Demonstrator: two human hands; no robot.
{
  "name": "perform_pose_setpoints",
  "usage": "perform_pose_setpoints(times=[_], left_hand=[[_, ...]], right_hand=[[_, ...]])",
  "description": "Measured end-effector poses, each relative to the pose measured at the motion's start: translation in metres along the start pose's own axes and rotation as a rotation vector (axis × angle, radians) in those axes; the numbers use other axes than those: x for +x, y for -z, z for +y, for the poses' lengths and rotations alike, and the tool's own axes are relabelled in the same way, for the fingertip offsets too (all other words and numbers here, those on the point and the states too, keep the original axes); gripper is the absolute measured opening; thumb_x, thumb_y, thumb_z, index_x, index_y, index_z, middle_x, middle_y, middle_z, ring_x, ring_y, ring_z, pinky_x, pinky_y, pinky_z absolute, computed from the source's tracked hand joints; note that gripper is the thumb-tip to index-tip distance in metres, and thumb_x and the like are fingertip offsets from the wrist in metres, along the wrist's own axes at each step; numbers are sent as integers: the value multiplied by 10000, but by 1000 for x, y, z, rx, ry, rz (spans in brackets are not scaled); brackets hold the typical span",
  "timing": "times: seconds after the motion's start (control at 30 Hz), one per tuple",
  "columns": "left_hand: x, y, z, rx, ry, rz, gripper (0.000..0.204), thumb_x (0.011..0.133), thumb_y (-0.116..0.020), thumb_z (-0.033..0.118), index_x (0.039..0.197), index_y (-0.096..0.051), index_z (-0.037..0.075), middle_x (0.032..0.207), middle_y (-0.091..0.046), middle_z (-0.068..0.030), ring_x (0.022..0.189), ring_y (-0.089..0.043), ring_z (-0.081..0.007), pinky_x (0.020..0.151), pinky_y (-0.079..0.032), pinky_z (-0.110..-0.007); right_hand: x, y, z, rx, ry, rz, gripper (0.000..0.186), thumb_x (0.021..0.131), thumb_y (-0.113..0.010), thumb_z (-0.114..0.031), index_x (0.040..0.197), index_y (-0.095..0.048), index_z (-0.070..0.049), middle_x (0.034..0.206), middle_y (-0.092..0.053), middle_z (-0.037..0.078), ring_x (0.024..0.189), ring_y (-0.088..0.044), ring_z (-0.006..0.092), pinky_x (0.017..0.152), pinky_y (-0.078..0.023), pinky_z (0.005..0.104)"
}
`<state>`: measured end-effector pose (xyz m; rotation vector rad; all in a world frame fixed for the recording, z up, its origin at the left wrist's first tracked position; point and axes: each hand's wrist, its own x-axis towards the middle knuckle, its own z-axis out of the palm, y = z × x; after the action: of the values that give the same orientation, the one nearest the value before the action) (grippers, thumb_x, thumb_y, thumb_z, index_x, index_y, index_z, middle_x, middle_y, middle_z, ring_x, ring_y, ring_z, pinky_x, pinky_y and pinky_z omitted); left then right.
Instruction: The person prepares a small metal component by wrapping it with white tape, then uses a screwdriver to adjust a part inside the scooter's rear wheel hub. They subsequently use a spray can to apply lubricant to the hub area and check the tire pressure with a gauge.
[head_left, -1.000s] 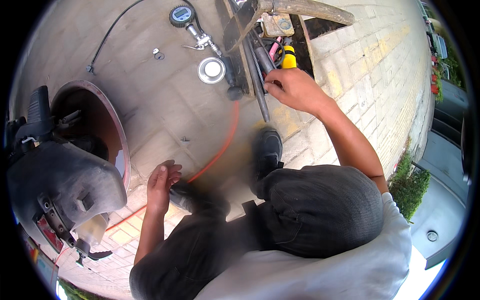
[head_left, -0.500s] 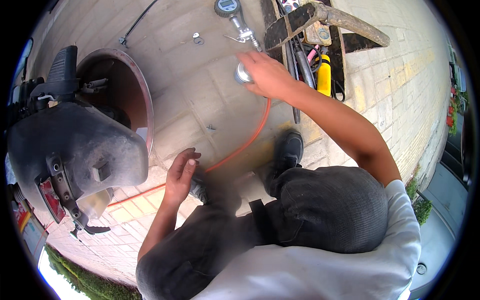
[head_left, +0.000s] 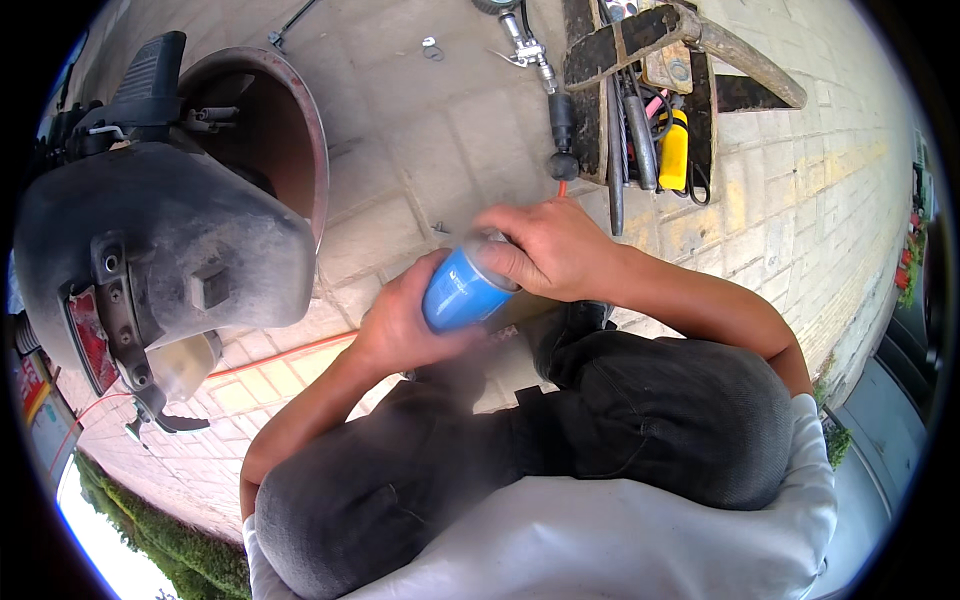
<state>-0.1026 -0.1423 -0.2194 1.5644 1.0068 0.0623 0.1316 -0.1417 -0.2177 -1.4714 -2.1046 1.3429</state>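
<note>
A blue can [head_left: 462, 290] is tilted in front of my knees. The fingers of my left hand [head_left: 400, 315] are wrapped around its body. At the can's upper end, my right hand [head_left: 545, 245] grips the top, thumb near the silver rim; motion blur and the fingers hide what exactly they pinch there. Beyond my right hand an air hose fitting with a black grip [head_left: 562, 130] lies on the paving, joined to a metal inflator valve [head_left: 525, 45] with a round gauge cut off by the top edge.
To the left stands a vehicle's black rear mudguard [head_left: 170, 250] beside a rusty round basin [head_left: 310, 130]. An open wooden toolbox [head_left: 590, 120] with a bent handle holds tools and a yellow bottle [head_left: 675, 150]. An orange hose [head_left: 290, 355] crosses the paving. A small metal clip [head_left: 431, 45] lies farther off.
My right hand has brought the can from the ground beside the toolbox back toward my knees. My left hand has come up and closed around it. The view has shifted slightly.
</note>
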Motion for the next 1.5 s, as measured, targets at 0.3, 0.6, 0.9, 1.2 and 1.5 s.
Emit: perform_pose_setpoints(times=[0.3,0.6,0.9,1.2,1.5], left_hand=[[-19,7,-31,-1331,314,-705,1047,539,-862,414,1352,-401,-57,1230,-559,-144,1136,-536,-229,982,-414,-356],[2,14,3,314,-151,239,786,592,-827,239,1235,-456,-23,1035,-599,-215,931,-617,-345,811,-504,-405],[-10,11,-21,-1011,255,-439,931,565,-851,376,1277,-444,-65,1147,-599,-174,1039,-606,-265,881,-495,-386],[-3,28,5,-418,138,-139,792,650,-792,336,1267,-467,-38,1099,-617,-181,980,-622,-283,852,-486,-356],[-2,5,-2,285,-43,99,745,638,-806,262,1231,-462,-29,1069,-607,-227,971,-627,-333,814,-505,-373]], right_hand=[[13,2,-21,115,729,235,338,757,-584,-207,1040,-628,-28,699,-634,111,572,-584,295,535,-435,412],[24,-12,-3,330,-132,154,424,953,-454,-394,1000,-620,-6,731,-624,165,677,-598,350,640,-463,416],[16,-10,-10,214,344,271,332,923,-450,-272,941,-635,3,677,-598,156,571,-563,356,562,-456,421],[20,-6,-2,343,146,252,461,954,-436,-403,955,-626,17,780,-635,180,723,-619,376,684,-482,408],[19,-22,-2,183,-287,3,435,982,-370,-295,907,-642,36,777,-638,206,653,-611,376,634,-471,407]])
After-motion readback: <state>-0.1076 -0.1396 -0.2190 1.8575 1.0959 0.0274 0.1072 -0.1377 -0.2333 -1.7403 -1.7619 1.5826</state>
